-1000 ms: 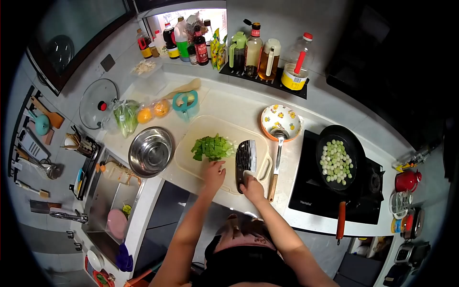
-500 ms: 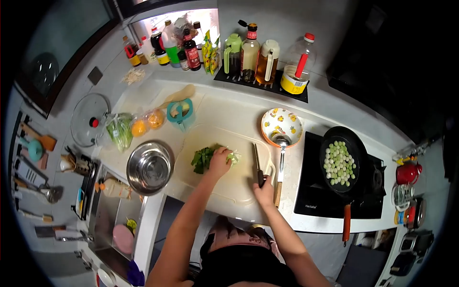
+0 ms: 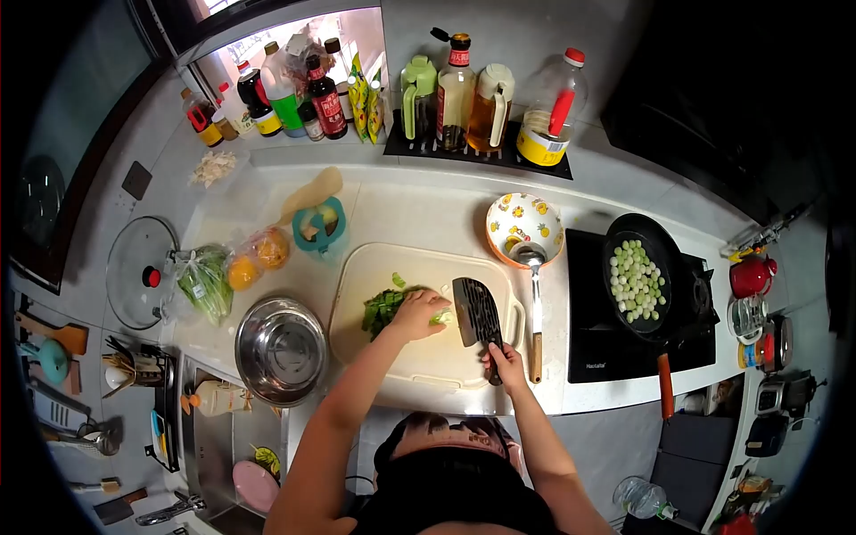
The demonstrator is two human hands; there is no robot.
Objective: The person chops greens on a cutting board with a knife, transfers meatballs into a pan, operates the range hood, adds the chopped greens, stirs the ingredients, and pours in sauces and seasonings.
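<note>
On the cream cutting board [image 3: 366, 267] lies a small pile of leafy greens [image 3: 385, 309], dark leaves to the left and pale stems to the right. My left hand [image 3: 419, 314] rests over the greens and holds them down, its fingers curled on the stem end. In my right hand [image 3: 506, 361] is the handle of a cleaver [image 3: 478, 312]. Its broad dark blade is tilted flat-side up, just right of the pale stems and apart from my left fingers. My left palm hides part of the greens.
Left of the board stands a steel bowl [image 3: 282, 349]; behind it are bagged greens [image 3: 205, 283] and oranges [image 3: 242, 272]. A ladle [image 3: 536, 303] leans in a patterned bowl [image 3: 526, 223] at right. Beyond, a frying pan [image 3: 635, 321] with pale green round pieces sits on the cooktop [image 3: 593, 348].
The cleaver has turned from edge-on to showing its broad blade, with its edge nearer the stems. My left hand stays on the greens. The whole view has shifted slightly.
</note>
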